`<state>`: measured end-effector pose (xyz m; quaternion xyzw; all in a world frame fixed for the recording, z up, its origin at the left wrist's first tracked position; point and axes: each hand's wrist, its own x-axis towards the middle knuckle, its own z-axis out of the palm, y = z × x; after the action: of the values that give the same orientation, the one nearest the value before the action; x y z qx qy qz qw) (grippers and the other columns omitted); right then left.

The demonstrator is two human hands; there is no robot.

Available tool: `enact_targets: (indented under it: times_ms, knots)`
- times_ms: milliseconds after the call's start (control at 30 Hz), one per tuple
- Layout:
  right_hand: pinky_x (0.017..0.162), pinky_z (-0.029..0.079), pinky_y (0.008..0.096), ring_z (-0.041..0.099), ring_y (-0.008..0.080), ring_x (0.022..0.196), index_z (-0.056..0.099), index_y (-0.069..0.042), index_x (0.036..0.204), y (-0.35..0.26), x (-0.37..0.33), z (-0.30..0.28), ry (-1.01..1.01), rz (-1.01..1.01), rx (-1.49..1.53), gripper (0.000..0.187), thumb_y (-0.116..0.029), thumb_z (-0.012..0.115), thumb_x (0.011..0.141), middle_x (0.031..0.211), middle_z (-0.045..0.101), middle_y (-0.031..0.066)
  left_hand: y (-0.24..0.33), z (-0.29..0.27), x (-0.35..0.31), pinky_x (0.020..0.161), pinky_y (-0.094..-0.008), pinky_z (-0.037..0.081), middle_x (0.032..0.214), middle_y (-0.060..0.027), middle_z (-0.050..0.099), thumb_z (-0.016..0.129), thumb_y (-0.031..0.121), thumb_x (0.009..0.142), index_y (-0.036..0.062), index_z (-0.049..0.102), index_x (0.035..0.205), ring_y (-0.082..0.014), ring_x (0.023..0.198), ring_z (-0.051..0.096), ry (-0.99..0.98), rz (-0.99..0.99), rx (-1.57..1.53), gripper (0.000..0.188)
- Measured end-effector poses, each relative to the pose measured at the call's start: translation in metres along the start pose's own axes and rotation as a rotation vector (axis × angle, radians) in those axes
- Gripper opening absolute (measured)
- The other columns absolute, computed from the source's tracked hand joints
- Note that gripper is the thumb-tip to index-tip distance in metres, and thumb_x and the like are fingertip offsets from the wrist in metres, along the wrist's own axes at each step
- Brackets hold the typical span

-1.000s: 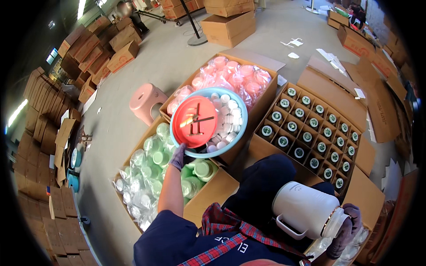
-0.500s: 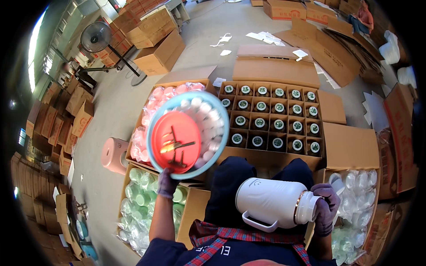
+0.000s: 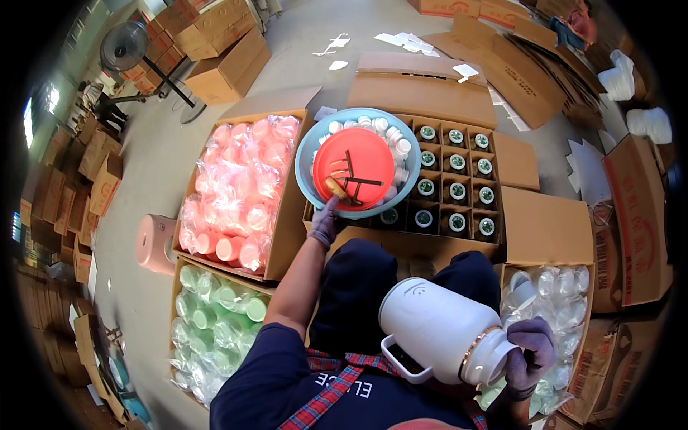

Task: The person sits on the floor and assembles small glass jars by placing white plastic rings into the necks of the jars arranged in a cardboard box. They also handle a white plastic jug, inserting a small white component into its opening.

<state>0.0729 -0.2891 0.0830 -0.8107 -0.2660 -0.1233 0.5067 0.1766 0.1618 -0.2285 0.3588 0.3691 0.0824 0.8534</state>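
My gloved left hand (image 3: 327, 223) grips the near rim of a light blue basin (image 3: 304, 172), held above the left part of a carton of bottles. White caps (image 3: 396, 137) lie in the basin around a round red dish (image 3: 376, 159). On this dish rest dark T-shaped tools (image 3: 367, 182) and a yellowish-brown piece (image 3: 335, 188). Across my lap a white handled insulated jug (image 3: 438, 331) lies tilted, its mouth toward the right. My gloved right hand (image 3: 531, 351) is curled against the open neck; its fingertips are partly hidden.
A divided carton (image 3: 466, 247) holds several upright bottles with white-and-green caps. Bagged pink cups (image 3: 247, 186), green cups (image 3: 215, 315) and clear-wrapped white parts (image 3: 555, 287) fill cartons around me. A pink stool (image 3: 154, 244) stands left; a fan (image 3: 124, 45) and two people are farther off.
My left hand has carried the basin right, from over the pink cups to over the bottle carton. The jug's mouth has tipped slightly lower, with my right hand still at it.
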Motion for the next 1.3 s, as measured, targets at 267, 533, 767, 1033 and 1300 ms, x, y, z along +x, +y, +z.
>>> enact_targets:
  times_ms: [267,533,767,1033,1300]
  knots:
    - [0.064,0.052,0.0357,0.064,0.0292,0.074,0.060,-0.003,0.082,-0.008,0.097,0.068,-0.477,-0.194,0.074,0.016,-0.001,0.065,0.067,0.080,0.064,0.0114,0.074,0.070,-0.273,0.108,-0.0392,0.033,0.136,-0.0207,0.043,0.077,0.022,0.074,-0.0025,0.025,0.144,-0.0304,0.129,0.042,-1.121,0.702,0.988,0.091]
    - [0.063,0.051,0.0310,0.065,0.0226,0.066,0.066,-0.003,0.090,0.048,0.201,0.186,-1.082,0.503,0.391,0.017,-0.015,0.064,0.080,0.077,0.063,0.0090,0.030,0.028,-0.293,0.101,-0.0399,0.044,0.131,-0.0288,0.048,0.075,0.009,0.071,-0.0061,0.034,0.138,-0.0426,0.120,0.051,-0.421,0.858,1.146,0.080]
    - [0.068,0.055,0.0442,0.064,0.0276,0.100,0.064,-0.006,0.108,0.191,0.204,0.382,-0.813,-0.294,-1.005,0.026,-0.018,0.056,0.086,0.103,0.064,0.0150,0.030,0.035,-0.286,0.096,-0.0403,0.048,0.125,-0.0288,0.054,0.068,-0.001,0.068,-0.0058,0.045,0.132,-0.0421,0.115,0.056,-0.377,0.940,1.055,0.069]
    - [0.061,0.056,0.0440,0.071,0.0275,0.084,0.061,-0.005,0.112,0.213,0.197,0.420,-0.881,-0.162,-1.090,0.030,-0.017,0.060,0.085,0.096,0.070,0.0138,0.037,0.036,-0.283,0.097,-0.0413,0.048,0.125,-0.0292,0.054,0.066,-0.002,0.068,-0.0072,0.047,0.130,-0.0427,0.115,0.056,-0.351,0.910,1.037,0.066]
    - [0.064,0.056,0.0449,0.070,0.0259,0.091,0.066,-0.010,0.108,0.197,0.205,0.415,-0.951,-0.017,-1.113,0.024,-0.018,0.060,0.085,0.099,0.071,0.0094,0.037,0.035,-0.286,0.096,-0.0413,0.048,0.125,-0.0284,0.055,0.067,-0.003,0.067,-0.0075,0.048,0.129,-0.0423,0.115,0.056,-0.329,0.926,1.056,0.066]
